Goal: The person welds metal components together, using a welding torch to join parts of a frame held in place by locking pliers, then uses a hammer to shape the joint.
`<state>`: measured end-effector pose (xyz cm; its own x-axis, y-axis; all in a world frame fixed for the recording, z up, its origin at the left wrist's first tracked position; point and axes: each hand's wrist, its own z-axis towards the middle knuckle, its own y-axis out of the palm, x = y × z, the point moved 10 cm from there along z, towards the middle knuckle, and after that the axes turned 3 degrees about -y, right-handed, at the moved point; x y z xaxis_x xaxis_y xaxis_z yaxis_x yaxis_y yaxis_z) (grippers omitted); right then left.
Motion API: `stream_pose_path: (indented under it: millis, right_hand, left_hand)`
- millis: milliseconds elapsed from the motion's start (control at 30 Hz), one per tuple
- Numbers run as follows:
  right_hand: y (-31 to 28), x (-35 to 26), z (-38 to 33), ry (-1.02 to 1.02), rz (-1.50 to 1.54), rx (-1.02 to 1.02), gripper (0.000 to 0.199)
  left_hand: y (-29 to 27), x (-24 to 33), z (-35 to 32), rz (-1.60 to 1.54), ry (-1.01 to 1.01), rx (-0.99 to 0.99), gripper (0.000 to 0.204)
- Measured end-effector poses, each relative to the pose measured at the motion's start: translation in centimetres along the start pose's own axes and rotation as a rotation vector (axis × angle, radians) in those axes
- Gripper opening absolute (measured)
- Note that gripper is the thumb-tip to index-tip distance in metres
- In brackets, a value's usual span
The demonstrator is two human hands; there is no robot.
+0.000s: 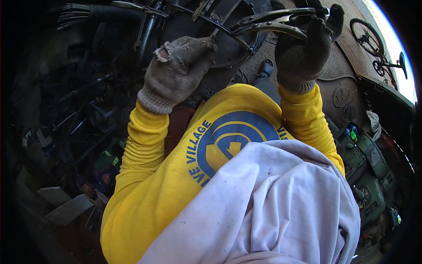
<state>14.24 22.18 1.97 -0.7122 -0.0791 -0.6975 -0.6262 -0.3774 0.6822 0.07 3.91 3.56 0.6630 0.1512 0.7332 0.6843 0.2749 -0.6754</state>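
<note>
My right hand (303,55), in a dark dirty knit glove, holds a pair of locking pliers (270,27) by the handles. The pliers' jaws meet a dark narrow metal bar (211,22) that runs slantwise at the top of the view. My left hand (178,70) wears a worn grey-brown glove with a torn hole. Its fingers are closed and point toward the bar, beside a thin metal piece; what sits between the fingertips is hidden. Beneath the bar lies a dark round metal surface (182,28).
Wrenches (143,37) and a bundle of rods (74,15) lie at the upper left. Dark metal parts (92,105) clutter the left side. A green machine (369,176) stands at right, near coiled wire (343,102). Beyond is a bicycle (378,50). A sandalled foot (266,67) shows below the work.
</note>
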Motion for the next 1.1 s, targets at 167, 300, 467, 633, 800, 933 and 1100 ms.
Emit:
stream_pose_path:
  millis: [167, 300, 467, 633, 800, 933, 1100]
  right_hand:
    - [0.4, -3.1, -1.5, 0.014, -0.097, -0.08, 0.076]
    - [0.7, -4.6, -4.2, 0.117, -0.085, -0.161, 0.079]
    - [2.2, -4.1, -6.8, 0.301, -0.183, -0.261, 0.083]
    - [6.1, -2.2, -7.9, 0.465, -0.217, -0.437, 0.089]
    - [14.3, 1.4, -9.3, 0.634, -0.319, -0.796, 0.097]
    - [21.0, 12.2, -11.7, 0.655, -1.163, -1.144, 0.07]
    - [22.2, 30.8, -12.6, 0.349, -1.366, -1.56, 0.063]
  left_hand:
    - [0.7, 4.8, -0.1, 0.007, 0.238, 0.124, 0.041]
    - [3.5, 7.8, -0.2, 0.352, 0.203, 0.161, 0.056]
    - [3.8, 7.1, -0.4, -0.253, 0.2, 0.221, 0.08]
    - [-0.3, 5.7, -4.4, 0.274, 0.205, 0.497, 0.076]
    - [-5.4, -3.9, -10.0, -0.525, -0.131, 0.54, 0.065]
    - [-6.8, -10.2, -17.4, -0.588, -0.319, 0.828, 0.056]
    - [-5.6, -16.5, -18.3, -0.432, -0.535, 0.824, 0.038]
